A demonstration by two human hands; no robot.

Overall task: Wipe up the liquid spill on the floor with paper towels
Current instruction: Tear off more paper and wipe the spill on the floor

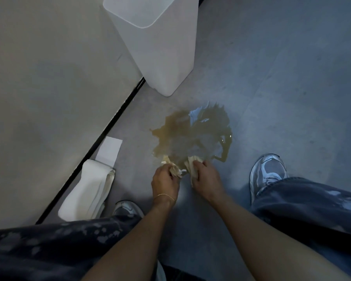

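Observation:
A brownish-yellow liquid spill (193, 134) spreads over the grey floor (282, 88) in the middle of the view. At its near edge, my left hand (164, 182) grips a crumpled, stained paper towel (173, 166). My right hand (206, 179) grips a second soaked paper towel (192, 166) right beside it. Both wads touch the floor at the spill's near rim. A roll of white paper towels (89, 191) lies on the floor to the left, with a loose sheet (109, 150) trailing from it.
A white plastic waste bin (160, 43) stands just beyond the spill. A light wall (49, 78) with a black base strip runs diagonally on the left. My two sneakers (266, 173) and jeans-clad legs flank the hands.

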